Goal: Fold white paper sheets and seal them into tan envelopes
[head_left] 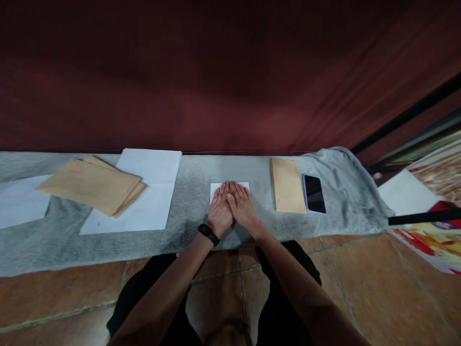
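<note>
A small white piece of paper (215, 187), perhaps folded, lies on the grey cloth in front of me. My left hand (220, 211), with a dark band on its wrist, rests flat on it with the fingers stretched forward. Beside it and partly overlapping it, my right hand (244, 206) presses flat too, its thumb lying across the left hand. The hands cover most of the paper; only its far corners and left edge show. Neither hand grasps anything.
The grey cloth (196, 192) covers a long narrow surface against a dark red curtain (216, 115). Several brown envelopes (97, 185) lie on white sheets (151, 206) at left. A neat stack of brown envelopes (288, 185) and a phone (314, 194) lie at right.
</note>
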`<state>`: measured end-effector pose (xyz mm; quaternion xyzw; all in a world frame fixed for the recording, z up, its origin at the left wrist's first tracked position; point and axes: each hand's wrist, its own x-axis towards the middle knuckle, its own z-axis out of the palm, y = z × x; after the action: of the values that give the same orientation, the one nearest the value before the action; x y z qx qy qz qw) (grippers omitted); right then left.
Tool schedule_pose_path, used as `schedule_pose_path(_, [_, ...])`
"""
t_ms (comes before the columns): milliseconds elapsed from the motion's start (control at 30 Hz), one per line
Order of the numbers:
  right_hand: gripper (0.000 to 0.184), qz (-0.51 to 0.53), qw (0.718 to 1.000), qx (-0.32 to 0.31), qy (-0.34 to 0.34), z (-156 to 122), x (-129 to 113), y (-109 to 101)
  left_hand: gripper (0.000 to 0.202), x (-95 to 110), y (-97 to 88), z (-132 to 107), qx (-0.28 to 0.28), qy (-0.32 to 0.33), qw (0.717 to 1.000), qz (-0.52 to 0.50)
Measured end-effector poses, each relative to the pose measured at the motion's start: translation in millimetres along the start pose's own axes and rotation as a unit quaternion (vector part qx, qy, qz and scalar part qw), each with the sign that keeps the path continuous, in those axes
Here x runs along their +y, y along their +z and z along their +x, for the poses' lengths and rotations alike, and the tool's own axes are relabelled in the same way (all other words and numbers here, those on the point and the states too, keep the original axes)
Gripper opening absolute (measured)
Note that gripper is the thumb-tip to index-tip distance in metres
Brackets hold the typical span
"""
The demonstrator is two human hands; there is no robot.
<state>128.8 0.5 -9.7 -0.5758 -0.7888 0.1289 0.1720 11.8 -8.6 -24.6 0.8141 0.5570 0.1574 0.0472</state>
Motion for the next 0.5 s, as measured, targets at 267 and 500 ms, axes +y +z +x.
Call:
schedule_pose_path(267, [0.059,-0.062,0.998,0.005,0.014,-5,7,2,0.059,-10,-4.4,0,0.005,-0.054,0.998,0.012])
schedule_pose_path(500, [0.064,-0.085,0.995,0.038,0.031,-9,20,0,0.063,-21,-12.4,-4,0.013,-0.086,0.996,0.027])
